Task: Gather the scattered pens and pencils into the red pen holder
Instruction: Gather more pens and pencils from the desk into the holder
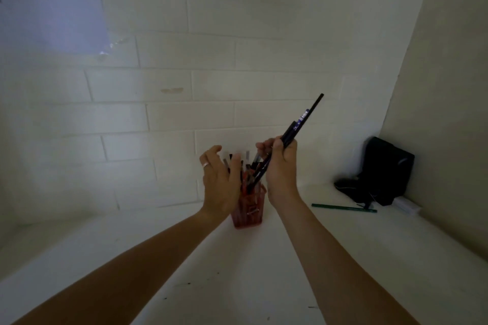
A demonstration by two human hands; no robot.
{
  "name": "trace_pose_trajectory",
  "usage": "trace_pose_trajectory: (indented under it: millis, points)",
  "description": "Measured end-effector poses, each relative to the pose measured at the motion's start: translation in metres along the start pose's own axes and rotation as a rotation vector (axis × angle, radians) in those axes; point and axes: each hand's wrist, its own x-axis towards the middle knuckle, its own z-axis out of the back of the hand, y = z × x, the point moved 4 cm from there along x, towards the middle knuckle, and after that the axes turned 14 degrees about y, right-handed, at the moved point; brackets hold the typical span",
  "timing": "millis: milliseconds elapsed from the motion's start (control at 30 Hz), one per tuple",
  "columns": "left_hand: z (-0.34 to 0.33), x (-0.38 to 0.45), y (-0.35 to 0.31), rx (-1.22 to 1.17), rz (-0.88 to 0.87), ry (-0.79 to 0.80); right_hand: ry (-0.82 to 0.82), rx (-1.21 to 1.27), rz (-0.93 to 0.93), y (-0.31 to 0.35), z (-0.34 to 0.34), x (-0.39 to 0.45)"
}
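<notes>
Wall: I see white painted brick [211, 66] filling the back of the view, with a pale sheet of paper [52, 8] stuck at upper left.
Table: white top [237, 272], a few dark specks on it, meeting the wall just behind the holder.
Black bag: a dark case [383, 174] sits in the far right corner, against the side wall.
Right hand: my right hand [282, 166] is closed around a bundle of dark pens [298, 126]; fingers wrapped, thumb across. The bundle tilts up and to the right, its lower ends pointing down into the holder's mouth.
Left hand: my left hand [221, 179] is spread, fingers loosely curved, gripping nothing that I can see; it stands just left of the holder, beside the pens sticking out of it. A ring shows on one finger.
Pen holder: the red pen holder [249, 208] stands upright on the table between my two wrists, already crowded with pens.
Green pencil: one green pencil [343, 208] lies flat on the table to the right, near the bag, well apart from the holder.
</notes>
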Motion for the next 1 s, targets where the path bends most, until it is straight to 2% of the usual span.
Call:
trace_pose_trajectory:
  millis: [100,267,533,667,767,900,1000]
  points:
    - [-0.007,0.0,0.005,-0.062,0.008,0.11,0.021,-0.111,-0.04,-0.02,-0.006,-0.004]
    - [-0.012,0.011,0.011,-0.126,-0.014,0.135,0.05,-0.532,-0.05,-0.05,-0.002,-0.013]
    - [-0.017,0.022,-0.001,-0.119,-0.059,0.231,0.086,-0.873,-0.12,-0.056,-0.003,-0.031]
    - [-0.022,0.026,-0.011,-0.126,-0.095,0.239,0.118,-0.747,-0.114,-0.058,-0.008,-0.036]
    - [-0.022,0.032,-0.009,-0.171,-0.084,0.15,0.222,-0.759,-0.05,-0.056,-0.013,-0.036]
    - [-0.019,0.035,-0.007,-0.13,-0.115,0.128,0.254,-0.547,-0.023,-0.055,-0.007,-0.038]
    - [-0.016,0.036,-0.014,-0.127,-0.187,0.117,0.26,-0.565,-0.02,-0.064,-0.005,-0.039]
